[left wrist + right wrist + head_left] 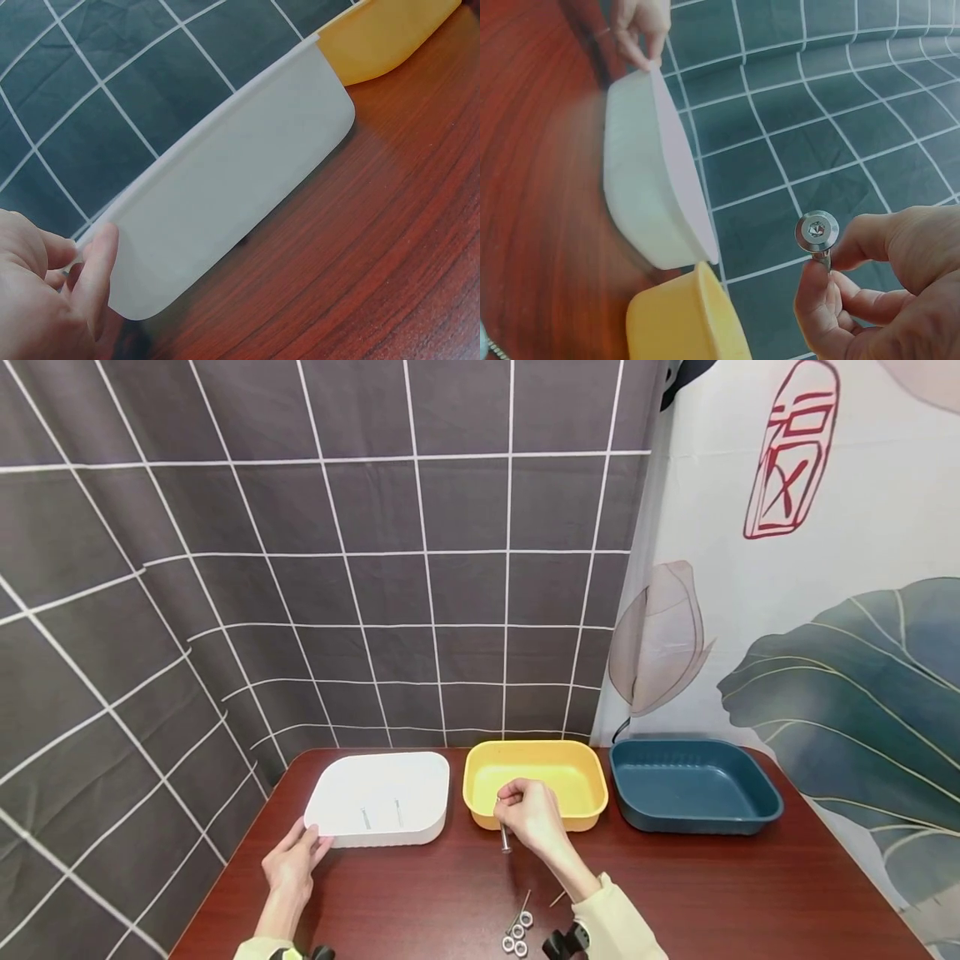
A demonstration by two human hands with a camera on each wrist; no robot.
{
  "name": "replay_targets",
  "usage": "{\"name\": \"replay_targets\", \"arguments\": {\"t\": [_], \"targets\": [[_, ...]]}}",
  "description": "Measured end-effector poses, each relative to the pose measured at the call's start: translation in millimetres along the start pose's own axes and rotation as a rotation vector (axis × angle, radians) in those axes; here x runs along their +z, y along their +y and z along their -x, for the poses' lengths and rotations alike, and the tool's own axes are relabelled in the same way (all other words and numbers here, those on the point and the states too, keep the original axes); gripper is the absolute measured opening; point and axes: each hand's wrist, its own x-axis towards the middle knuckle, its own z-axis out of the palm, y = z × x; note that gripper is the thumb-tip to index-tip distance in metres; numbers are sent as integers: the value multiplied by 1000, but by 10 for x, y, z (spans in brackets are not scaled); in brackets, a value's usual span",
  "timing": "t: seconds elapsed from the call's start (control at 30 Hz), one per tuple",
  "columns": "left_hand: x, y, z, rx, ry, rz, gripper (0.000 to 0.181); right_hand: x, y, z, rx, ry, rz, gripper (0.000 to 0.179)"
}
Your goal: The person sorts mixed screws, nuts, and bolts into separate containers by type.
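Note:
At the front left corner of the white tray (382, 840), my left hand (291, 864) pinches the rim between thumb and fingers. Two thin screws (365, 818) lie inside that tray. My right hand (534, 818) holds a silver bolt (506, 840) over the front edge of the yellow tray (588, 789). The bolt hangs with its head down. In the right wrist view, its round bolt head (817, 230) shows a hex socket, and the thumb and fingers pinch the shank just behind it.
On the red-brown table (405, 902), several metal nuts (518, 932) lie near the front with a thin screw (523, 903) beside them. Another thin piece (557, 899) is partly hidden by the right forearm. A dark blue tray (697, 823) stands at the right.

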Motion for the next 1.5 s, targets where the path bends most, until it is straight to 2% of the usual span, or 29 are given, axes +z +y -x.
{"name": "replay_targets", "arguments": {"t": [0.53,0.77,1.0,1.13,1.4,1.5], "targets": [[-2,-16,-10,1,10,-8,51,198,-180,-237,11,-44,-124,12],[13,-21,-17,-1,14,3,50,351,-221,-336,-43,-3,-85,11],[5,-36,-23,13,30,-30,49,563,-190,-419,-106,-26,-262,11],[-4,-34,-7,17,30,-33,49,691,-135,-443,-150,-6,-291,10],[-9,-37,-13,18,26,-22,50,914,-122,-528,-191,13,-345,11],[-6,-38,-21,13,20,-9,50,1000,-103,-569,-195,23,-334,10]]}}
